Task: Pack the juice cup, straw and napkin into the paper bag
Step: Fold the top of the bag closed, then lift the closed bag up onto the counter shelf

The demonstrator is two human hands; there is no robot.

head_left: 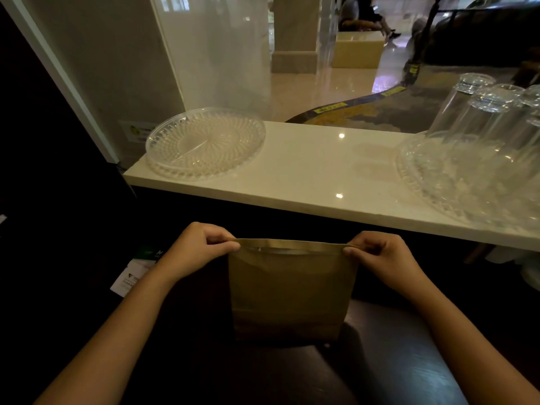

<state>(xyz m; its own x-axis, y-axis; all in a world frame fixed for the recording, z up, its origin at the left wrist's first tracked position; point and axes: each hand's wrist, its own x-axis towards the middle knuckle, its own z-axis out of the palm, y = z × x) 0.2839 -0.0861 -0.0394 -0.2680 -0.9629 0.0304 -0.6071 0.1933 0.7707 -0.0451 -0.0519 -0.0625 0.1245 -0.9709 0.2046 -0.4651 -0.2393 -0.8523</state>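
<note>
A brown paper bag point(289, 287) stands upright on a dark surface below the counter, in the lower middle of the view. My left hand point(201, 247) pinches its top left corner. My right hand point(380, 252) pinches its top right corner. The top edge is pulled taut between them, with only a narrow slit of the mouth showing. I cannot see inside the bag. No juice cup, straw or napkin shows anywhere in view.
A white counter point(306, 176) runs across just beyond the bag. A clear patterned plate point(204, 144) lies on its left end. At the right, upturned glasses point(479, 118) stand on a clear tray point(432, 197). A white printed card point(131, 276) lies left of my forearm.
</note>
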